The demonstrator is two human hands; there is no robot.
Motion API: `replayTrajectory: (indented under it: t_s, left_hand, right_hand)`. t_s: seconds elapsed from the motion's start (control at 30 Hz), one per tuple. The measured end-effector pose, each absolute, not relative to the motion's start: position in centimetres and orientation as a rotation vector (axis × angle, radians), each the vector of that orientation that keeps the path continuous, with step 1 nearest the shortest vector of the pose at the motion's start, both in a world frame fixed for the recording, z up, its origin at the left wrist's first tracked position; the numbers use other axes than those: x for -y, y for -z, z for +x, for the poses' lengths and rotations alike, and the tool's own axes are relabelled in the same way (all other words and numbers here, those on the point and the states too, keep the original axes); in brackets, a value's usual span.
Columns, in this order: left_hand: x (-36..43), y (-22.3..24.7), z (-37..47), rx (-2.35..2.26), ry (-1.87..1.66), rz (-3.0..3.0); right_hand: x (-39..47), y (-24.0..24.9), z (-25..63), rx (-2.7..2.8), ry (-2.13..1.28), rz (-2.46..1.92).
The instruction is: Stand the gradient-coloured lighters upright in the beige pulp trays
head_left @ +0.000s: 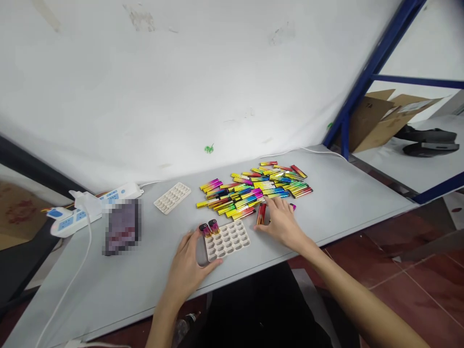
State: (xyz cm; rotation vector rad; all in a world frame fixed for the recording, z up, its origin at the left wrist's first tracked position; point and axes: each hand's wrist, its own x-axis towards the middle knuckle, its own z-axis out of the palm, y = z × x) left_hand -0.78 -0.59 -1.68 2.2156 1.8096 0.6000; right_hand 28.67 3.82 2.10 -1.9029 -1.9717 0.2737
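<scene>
My left hand [186,266] rests at the left side of a white tray [228,249] with rows of oval slots. Its thumb lies along the near edge and its fingertips reach the far-left corner, so it grips the tray. Two shiny flat sticks [209,229] with black ends and purple-to-gold bodies stand upright in the slots of that corner. To the tray's right, my right hand [281,220] is closed on a red shiny stick [260,214], thumb near its lower end. Just beyond both hands lies a loose pile of similar colour-gradient sticks [250,193].
A second white slotted tray [172,198] lies at the left back. A power strip [97,208] with plugs and cables and a blurred-out tablet-like device [123,227] are on the left. A blue metal frame [362,82] and cardboard box [377,121] stand right.
</scene>
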Motion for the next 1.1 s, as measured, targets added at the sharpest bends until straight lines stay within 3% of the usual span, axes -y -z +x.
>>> replayTrajectory:
  t_s: [0.2, 0.57, 1.1]
  left_hand:
    - [0.5, 1.8, -0.9, -1.784, -0.644, 2.246]
    - [0.4, 1.5, -0.6, -1.816, -0.608, 2.163]
    - [0.6, 1.6, -0.6, -1.786, -0.602, 2.202]
  right_hand:
    - [-3.0, -2.8, 28.5, 1.889, -0.805, -1.53]
    - [-2.4, -2.2, 26.2, 1.664, -1.045, -1.234]
    - [-3.1, -2.2, 24.5, 1.706, -0.784, -1.512]
